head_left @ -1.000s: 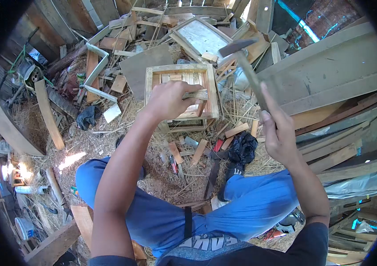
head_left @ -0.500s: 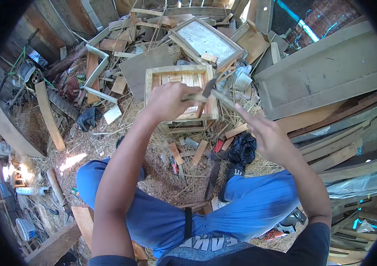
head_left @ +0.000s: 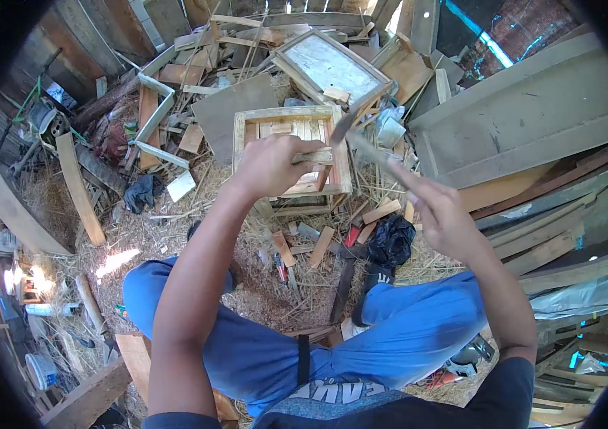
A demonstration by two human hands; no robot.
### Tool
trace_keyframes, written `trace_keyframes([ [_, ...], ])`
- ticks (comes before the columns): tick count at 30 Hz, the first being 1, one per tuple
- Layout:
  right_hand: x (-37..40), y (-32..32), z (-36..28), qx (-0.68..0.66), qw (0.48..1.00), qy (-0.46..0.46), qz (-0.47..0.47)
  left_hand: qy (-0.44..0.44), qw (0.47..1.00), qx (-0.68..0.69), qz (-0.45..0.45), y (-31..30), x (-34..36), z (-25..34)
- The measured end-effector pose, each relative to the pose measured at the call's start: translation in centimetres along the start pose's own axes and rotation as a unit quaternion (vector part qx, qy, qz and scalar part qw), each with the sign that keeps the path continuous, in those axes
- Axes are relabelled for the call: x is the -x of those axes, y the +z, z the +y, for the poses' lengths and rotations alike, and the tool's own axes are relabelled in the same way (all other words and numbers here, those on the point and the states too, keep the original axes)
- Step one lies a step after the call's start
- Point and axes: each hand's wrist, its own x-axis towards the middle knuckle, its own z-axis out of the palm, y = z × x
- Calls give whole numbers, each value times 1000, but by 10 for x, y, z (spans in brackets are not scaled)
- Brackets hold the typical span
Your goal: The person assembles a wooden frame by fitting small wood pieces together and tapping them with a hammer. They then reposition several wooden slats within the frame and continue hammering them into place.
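The left hand (head_left: pixel 269 166) is pinching a short pale wooden piece (head_left: pixel 316 155) above the rectangular wooden frame's (head_left: pixel 240 143) near edge; the right hand (head_left: pixel 441 216) is gripping a dark-headed, wooden-handled hammer (head_left: pixel 379 157).

Head-worn view, forward and down

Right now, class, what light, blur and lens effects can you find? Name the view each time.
Head view: the hammer is smeared, probably by motion; head view: a sunlit patch on the floor glares; head view: corners go black, and the left-edge board looks bowed, likely lens distortion.
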Motion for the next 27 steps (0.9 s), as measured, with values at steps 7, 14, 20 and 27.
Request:
trace_keyframes([
  [7, -1, 18, 4, -81, 987, -1, 138, -17, 1000, -7, -20, -3, 0, 2],
  [14, -3, 9, -7, -88, 984, -25, 153, -14, 1000, 0, -22, -9, 1, 7],
  [20, -5, 6, -3, -27, 998, -48, 43, -21, 999, 1, -27, -3, 0, 3],
  [27, 0, 16, -4, -145, 962, 63, 223, -10, 1000, 3, -13, -2, 1, 1],
])
